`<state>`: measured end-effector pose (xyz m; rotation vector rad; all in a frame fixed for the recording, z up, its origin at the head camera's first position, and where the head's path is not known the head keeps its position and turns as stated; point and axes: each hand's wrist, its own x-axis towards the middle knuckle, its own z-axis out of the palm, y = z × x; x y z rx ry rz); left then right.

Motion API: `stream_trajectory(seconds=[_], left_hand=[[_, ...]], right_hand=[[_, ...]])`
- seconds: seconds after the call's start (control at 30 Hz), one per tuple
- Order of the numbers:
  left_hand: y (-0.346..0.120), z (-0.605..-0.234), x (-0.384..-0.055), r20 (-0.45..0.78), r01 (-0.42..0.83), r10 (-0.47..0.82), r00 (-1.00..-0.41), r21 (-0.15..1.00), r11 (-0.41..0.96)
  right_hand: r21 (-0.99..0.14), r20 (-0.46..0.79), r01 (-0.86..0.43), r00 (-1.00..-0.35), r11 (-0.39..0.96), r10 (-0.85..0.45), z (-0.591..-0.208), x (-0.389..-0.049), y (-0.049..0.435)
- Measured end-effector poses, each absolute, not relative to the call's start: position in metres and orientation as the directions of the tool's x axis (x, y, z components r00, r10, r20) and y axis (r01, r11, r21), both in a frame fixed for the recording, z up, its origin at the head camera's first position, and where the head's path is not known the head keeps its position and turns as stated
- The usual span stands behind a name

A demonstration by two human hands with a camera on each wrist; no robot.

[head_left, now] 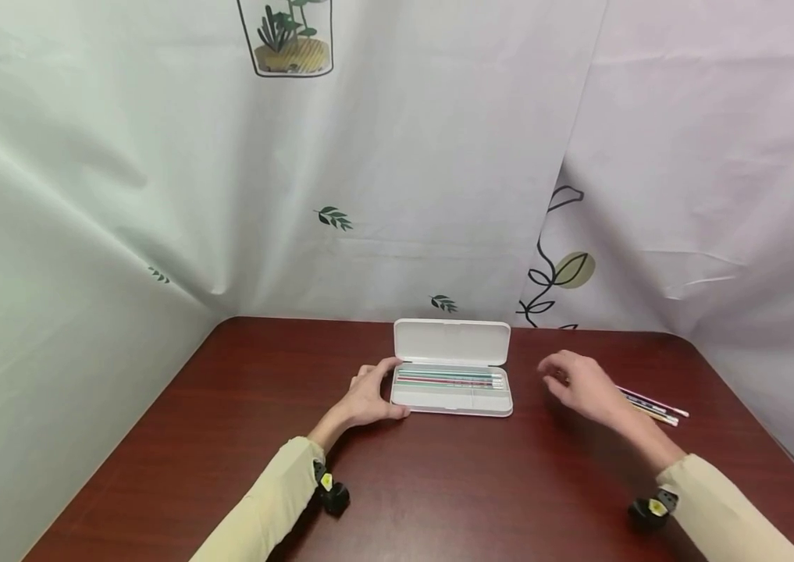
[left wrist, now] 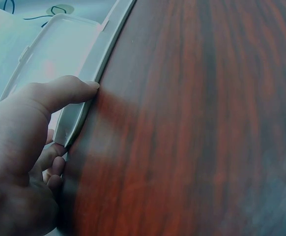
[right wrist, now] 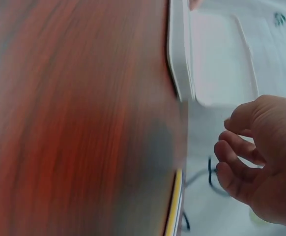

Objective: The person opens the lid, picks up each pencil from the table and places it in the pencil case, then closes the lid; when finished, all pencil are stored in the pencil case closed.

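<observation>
A white pencil case (head_left: 432,401) lies open on the table with its lid (head_left: 451,342) raised at the back. Several pencils (head_left: 449,379), greenish and red, lie lengthwise inside it. My left hand (head_left: 366,400) grips the case's left end, thumb at the front edge and fingers toward the back; the left wrist view shows the thumb on the case's side wall (left wrist: 79,115). To the right of the case my right hand (head_left: 582,386) hovers above the table, fingers loosely bent, holding nothing. Partly hidden behind it, several loose pencils (head_left: 653,407) lie on the table.
The dark red-brown wooden table (head_left: 439,484) has rounded back corners. Behind it and at the sides hangs a pale printed cloth (head_left: 425,172) with plant drawings. Each wrist wears a small black camera device (head_left: 332,493).
</observation>
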<state>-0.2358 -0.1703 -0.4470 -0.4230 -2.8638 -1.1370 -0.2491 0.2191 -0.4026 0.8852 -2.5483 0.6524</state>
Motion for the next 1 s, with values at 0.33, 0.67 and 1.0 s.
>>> stream_trajectory(seconds=[0.33,0.67,1.0], left_hand=[[-0.17,-0.447,-0.236,0.119,0.245,0.225,-0.967,0.671,0.7],[-0.17,-0.446,-0.236,0.119,0.254,0.236,-0.964,0.669,0.699],[-0.171,-0.447,-0.237,0.129,0.266,0.243,-0.961,0.658,0.704]], right_hand=[[-0.298,0.448,-0.515,-0.819,0.803,-0.359,-0.412,-0.23,0.288],[-0.228,0.418,-0.452,-0.846,0.863,-0.332,-0.424,-0.218,0.32],[-0.211,0.378,-0.402,-0.874,0.891,-0.305,-0.43,-0.211,0.333]])
